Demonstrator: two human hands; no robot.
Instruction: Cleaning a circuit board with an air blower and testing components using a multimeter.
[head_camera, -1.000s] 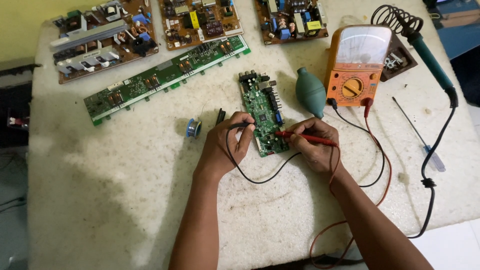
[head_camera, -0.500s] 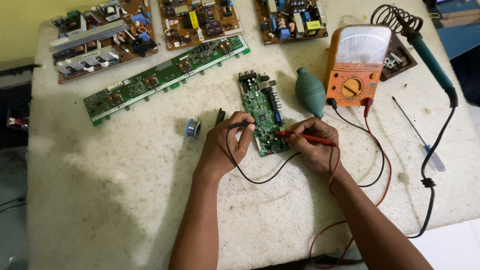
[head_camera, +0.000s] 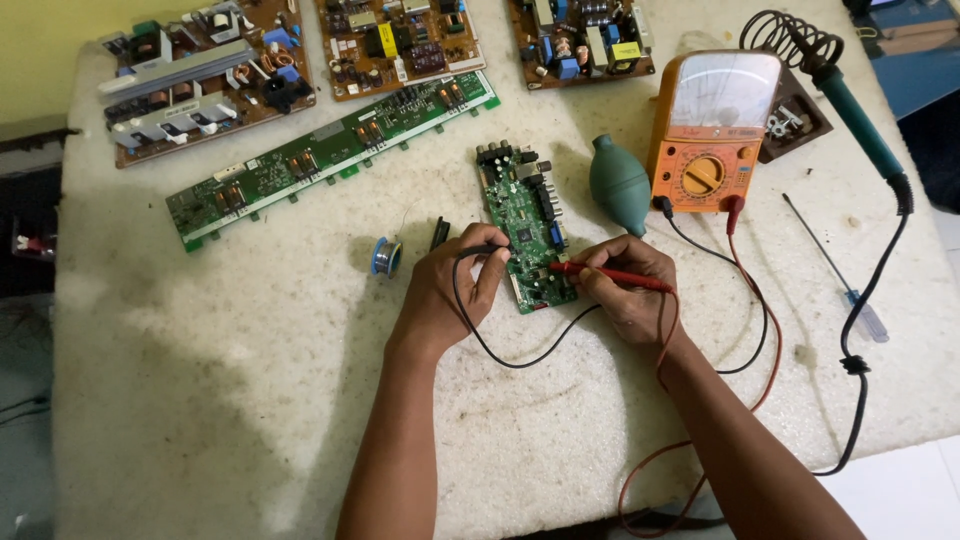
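Your left hand (head_camera: 450, 290) has its grip closed on the black probe (head_camera: 487, 249), your right hand (head_camera: 625, 290) pinches the red probe (head_camera: 605, 276), and both tips sit on the small green circuit board (head_camera: 527, 238) mid-tabletop (head_camera: 200, 400). Just right of it lie a teal blower bulb (head_camera: 618, 184) and an orange multimeter (head_camera: 712, 132). Farther off sit a long green board (head_camera: 330, 158) and brown boards (head_camera: 205, 78).

Small circuit board (head_camera: 527, 235) mid-table, meter (head_camera: 712, 150) to its right, rubber bulb (head_camera: 618, 183) between, solder spool (head_camera: 386, 256) left
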